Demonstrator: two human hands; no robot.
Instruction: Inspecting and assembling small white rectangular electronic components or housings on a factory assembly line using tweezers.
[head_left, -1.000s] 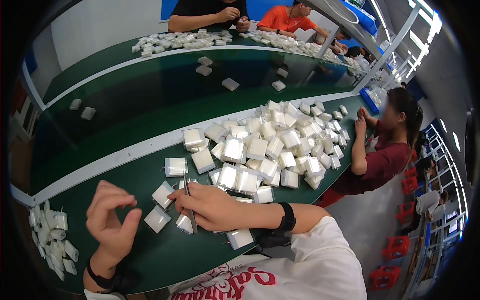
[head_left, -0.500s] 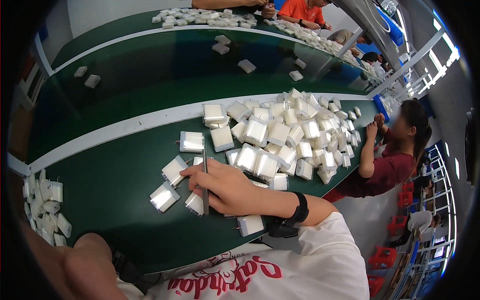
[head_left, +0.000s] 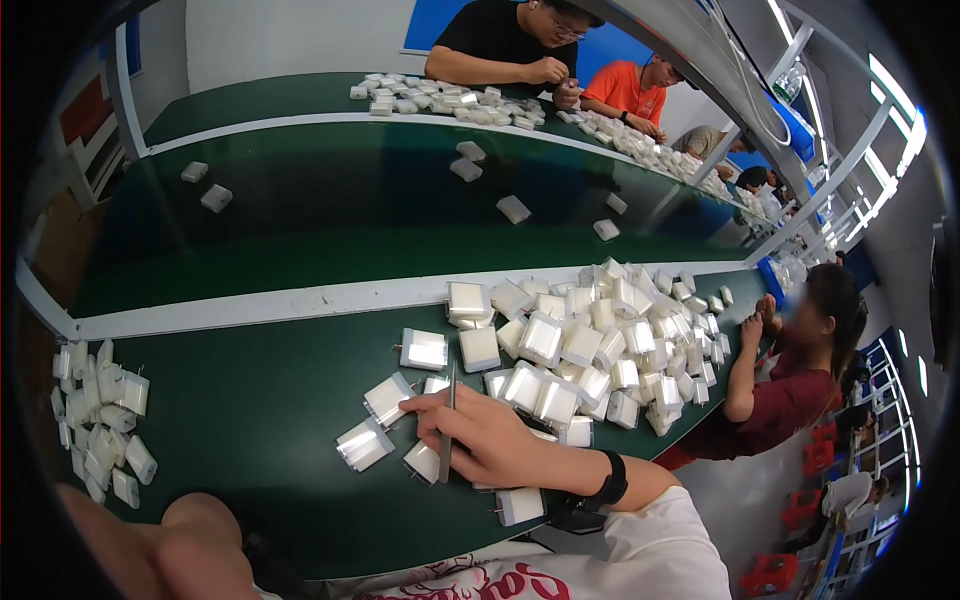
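My right hand (head_left: 480,435) is closed round a slim grey metal tool that looks like tweezers (head_left: 446,440), narrow at its far end. The forefinger stretches to the left and reaches the edge of a small white block (head_left: 388,399) with a silvery band and thin leads. Another such block (head_left: 364,444) lies just nearer, and one (head_left: 423,461) is partly hidden under the hand. Beyond the fingers lies a separate block (head_left: 424,349). My left arm (head_left: 205,548) shows bent at the lower left; its hand is out of view.
A large heap of white blocks (head_left: 590,345) covers the green bench's right side; a smaller heap (head_left: 105,420) lies at its left end. Behind a white rail (head_left: 330,300) runs a dark green strip (head_left: 350,200) with several blocks. Co-workers sit opposite and at the right (head_left: 800,380).
The view has tilted up, so the bench sits lower and more of the person opposite shows. My right hand keeps its grip on the tweezers beside the same blocks.
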